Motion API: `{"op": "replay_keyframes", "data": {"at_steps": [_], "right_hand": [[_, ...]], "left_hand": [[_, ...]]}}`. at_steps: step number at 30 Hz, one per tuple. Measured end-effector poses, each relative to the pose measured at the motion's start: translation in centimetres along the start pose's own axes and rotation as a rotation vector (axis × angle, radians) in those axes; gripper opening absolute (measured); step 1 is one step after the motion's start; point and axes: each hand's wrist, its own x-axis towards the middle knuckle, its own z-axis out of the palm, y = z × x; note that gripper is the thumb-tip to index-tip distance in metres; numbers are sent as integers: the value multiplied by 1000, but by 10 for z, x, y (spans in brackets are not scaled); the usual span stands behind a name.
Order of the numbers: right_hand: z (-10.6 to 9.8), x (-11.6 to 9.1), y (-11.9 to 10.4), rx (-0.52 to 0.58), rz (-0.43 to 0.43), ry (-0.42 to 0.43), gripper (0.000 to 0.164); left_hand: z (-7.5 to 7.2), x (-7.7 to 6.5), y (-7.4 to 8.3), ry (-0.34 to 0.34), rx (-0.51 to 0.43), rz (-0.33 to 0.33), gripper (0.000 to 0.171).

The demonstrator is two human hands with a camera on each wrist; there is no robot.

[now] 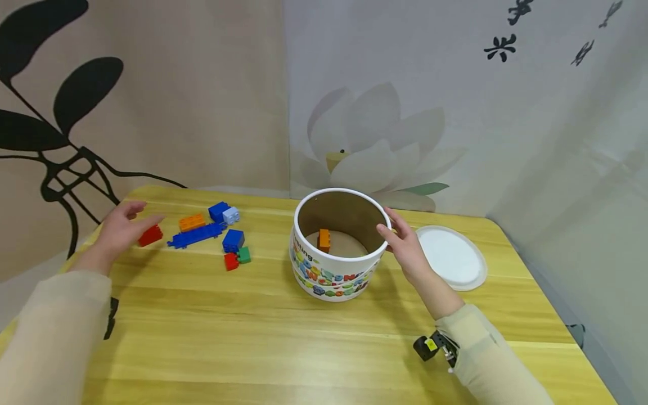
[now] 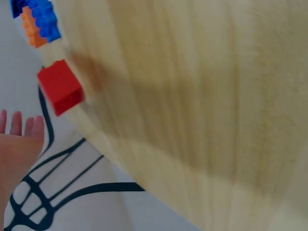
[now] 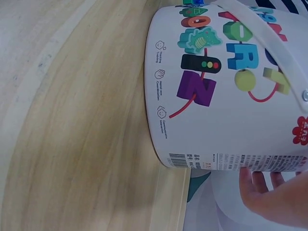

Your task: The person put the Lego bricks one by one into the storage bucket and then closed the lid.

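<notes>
My left hand (image 1: 115, 232) reaches over the table's left end, fingers loosely extended beside a red toy brick (image 1: 150, 235). In the left wrist view the fingers (image 2: 29, 126) are apart from the red brick (image 2: 61, 87). My right hand (image 1: 409, 247) holds the right side of a white printed bucket (image 1: 338, 281), thumb over the rim. The right wrist view shows several fingers (image 3: 246, 185) against the bucket's outer wall (image 3: 192, 139). Inside the open bucket lies an orange brick (image 1: 324, 240).
Blue bricks (image 1: 233, 240), an orange brick (image 1: 192, 223), a long blue piece (image 1: 197, 235), a light-blue brick (image 1: 231, 215), and joined red and green bricks (image 1: 244, 255) lie left of the bucket. A white lid (image 1: 452, 257) lies right of it. A curtain (image 1: 228, 101) hangs behind the table.
</notes>
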Motion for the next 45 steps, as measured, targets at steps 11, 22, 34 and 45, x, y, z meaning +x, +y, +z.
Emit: {"op": "replay_keyframes", "data": {"at_steps": [11,22,34,45], "right_hand": [[0,0,0,-9,-2,-5,54],[0,-1,-2,2,-8,0,54],[0,-2,0,2,-1,6,53],[0,-2,0,14,-17,4,53]], "left_hand": [[3,4,-23,-99,148,-117,80],[6,7,-26,-54,209,-126,57],[2,2,-10,-44,80,-54,62],[1,5,26,9,44,47,61]]}}
